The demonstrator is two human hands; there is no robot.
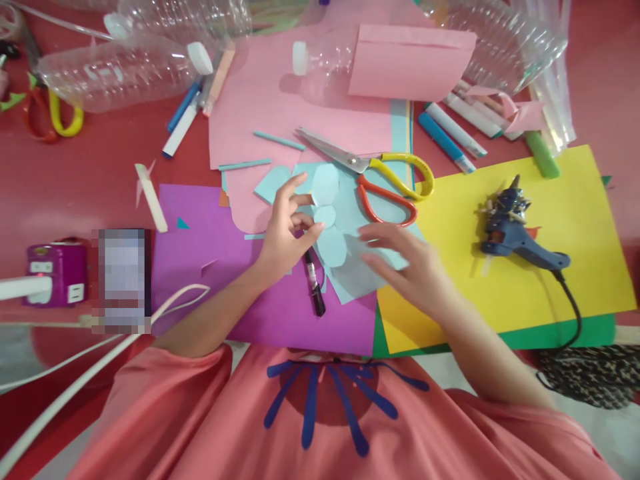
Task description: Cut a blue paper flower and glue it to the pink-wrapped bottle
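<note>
Between the thumb and fingers of my left hand [295, 223] is a light blue paper cutout [332, 248] with rounded lobes and a small round middle. My right hand [405, 260] hovers just right of it, fingers apart and holding nothing. Beneath both lies a light blue paper sheet [350, 283]. Scissors [357, 163] with one yellow and one red handle rest just beyond my hands, blades slightly apart. A black marker [314, 283] lies below my left hand on purple paper [200, 267].
A blue glue gun [520, 243] lies on yellow paper [575, 200] at right, its cord running off the front edge. Plastic bottles [125, 70] line the back, one wrapped in pink paper [413, 63]. Markers [445, 141], a phone [124, 280] and a purple power adapter [63, 273] lie around.
</note>
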